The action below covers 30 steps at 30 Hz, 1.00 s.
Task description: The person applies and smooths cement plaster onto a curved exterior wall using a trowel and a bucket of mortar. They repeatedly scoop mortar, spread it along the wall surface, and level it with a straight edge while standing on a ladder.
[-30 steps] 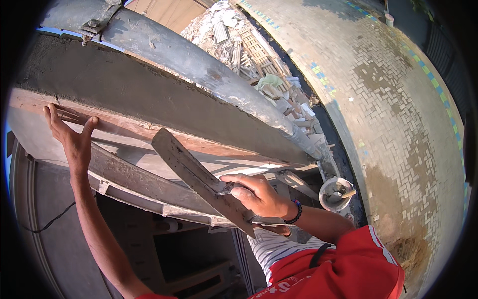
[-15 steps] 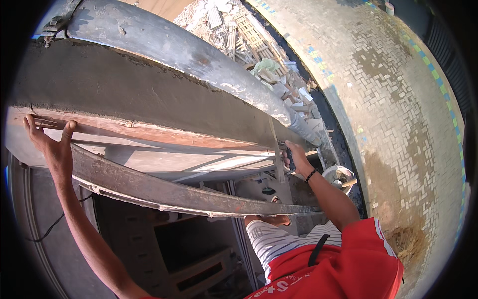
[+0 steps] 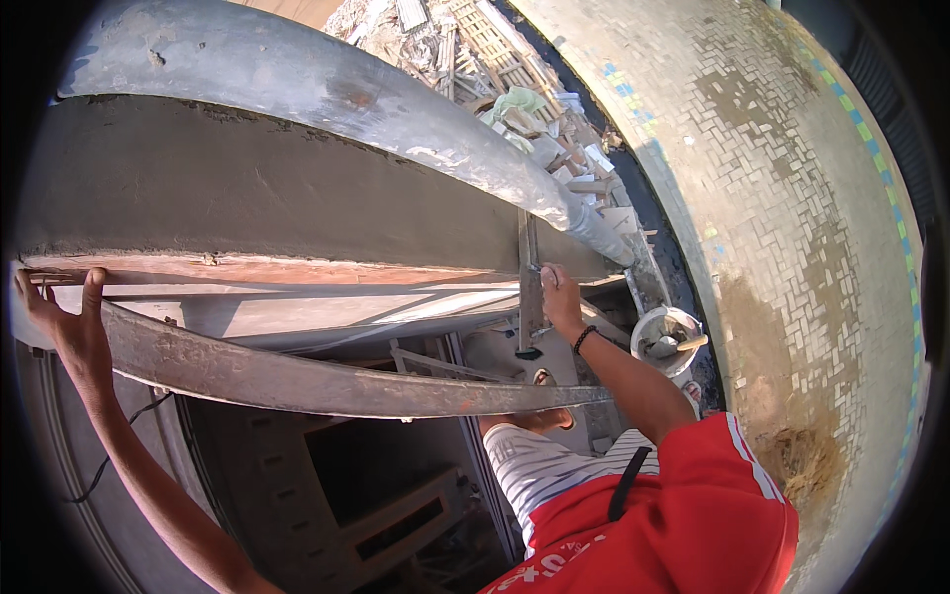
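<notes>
My right hand (image 3: pixel 561 299) is closed round the handle of a long, narrow plastering trowel (image 3: pixel 530 297). Its flat blade stands across the lower edge of a band of smooth grey mortar (image 3: pixel 277 188), toward the band's right end. Along the underside of that mortar runs a reddish wooden board (image 3: pixel 297 270). At the board's far left end, my left hand (image 3: pixel 71 327) rests against it with thumb and fingers spread apart. Below the board curves a long, mortar-stained beam (image 3: pixel 327 376), passing close to my left wrist.
A thick grey pipe (image 3: pixel 346 94) lies above the mortar. Below right stands a white bucket (image 3: pixel 665 342) with a wooden-handled tool in it. Rubble (image 3: pixel 554 148) is heaped beyond the pipe, beside a paved street (image 3: pixel 772 148). Under the beam is a dark opening (image 3: pixel 366 465).
My right hand has brought the trowel a little left, and its blade now shows more of its flat side. The whole view has shifted; my left hand stays at the board.
</notes>
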Motion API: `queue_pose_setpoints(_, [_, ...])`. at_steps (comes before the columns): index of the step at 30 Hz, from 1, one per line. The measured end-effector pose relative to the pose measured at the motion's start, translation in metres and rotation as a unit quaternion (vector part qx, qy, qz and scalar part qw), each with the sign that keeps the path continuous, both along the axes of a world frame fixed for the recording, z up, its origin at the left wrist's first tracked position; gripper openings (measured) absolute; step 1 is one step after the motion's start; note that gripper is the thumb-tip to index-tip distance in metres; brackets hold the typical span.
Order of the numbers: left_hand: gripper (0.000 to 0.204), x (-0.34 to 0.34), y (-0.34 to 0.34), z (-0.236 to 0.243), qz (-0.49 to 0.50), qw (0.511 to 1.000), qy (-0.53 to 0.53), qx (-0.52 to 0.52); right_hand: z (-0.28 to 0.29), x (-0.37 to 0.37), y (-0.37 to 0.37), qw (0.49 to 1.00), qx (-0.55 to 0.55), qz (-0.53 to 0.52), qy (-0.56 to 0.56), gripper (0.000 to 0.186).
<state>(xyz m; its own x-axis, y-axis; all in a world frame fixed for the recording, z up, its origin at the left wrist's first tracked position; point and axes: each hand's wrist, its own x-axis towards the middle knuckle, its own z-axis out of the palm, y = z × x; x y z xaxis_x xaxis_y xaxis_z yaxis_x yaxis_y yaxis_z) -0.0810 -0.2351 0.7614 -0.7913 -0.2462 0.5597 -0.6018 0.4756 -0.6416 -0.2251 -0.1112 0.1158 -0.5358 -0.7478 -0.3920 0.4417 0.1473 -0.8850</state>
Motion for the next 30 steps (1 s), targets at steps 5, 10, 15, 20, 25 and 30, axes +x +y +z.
queue_pose_setpoints(5, [0.104, 0.000, 0.000, 0.003, -0.003, 1.000, 0.003, 0.009, -0.016, 0.065, 0.108, 0.993, -0.001, 0.038, 0.110, 0.031])
queue_pose_setpoints(10, [0.103, -0.006, -0.010, 0.000, -0.010, 1.000, 0.010, 0.013, -0.054, 0.059, 0.186, 0.994, 0.017, 0.106, 0.021, 0.032])
queue_pose_setpoints(15, [0.103, 0.013, -0.009, 0.012, 0.016, 1.000, -0.007, -0.008, -0.037, 0.020, 0.125, 0.962, 0.018, 0.020, -0.273, 0.034])
queue_pose_setpoints(20, [0.104, -0.004, -0.008, 0.002, -0.030, 0.999, -0.011, -0.007, -0.019, -0.014, 0.058, 0.948, -0.003, 0.007, -0.318, 0.026])
queue_pose_setpoints(25, [0.105, -0.003, -0.007, 0.004, -0.036, 0.999, -0.013, -0.020, 0.039, -0.019, 0.033, 0.974, -0.058, 0.075, -0.205, 0.033])
queue_pose_setpoints(30, [0.106, -0.004, -0.007, 0.000, -0.036, 0.999, 0.007, -0.008, 0.123, -0.010, 0.063, 0.972, -0.200, 0.112, 0.047, 0.037])
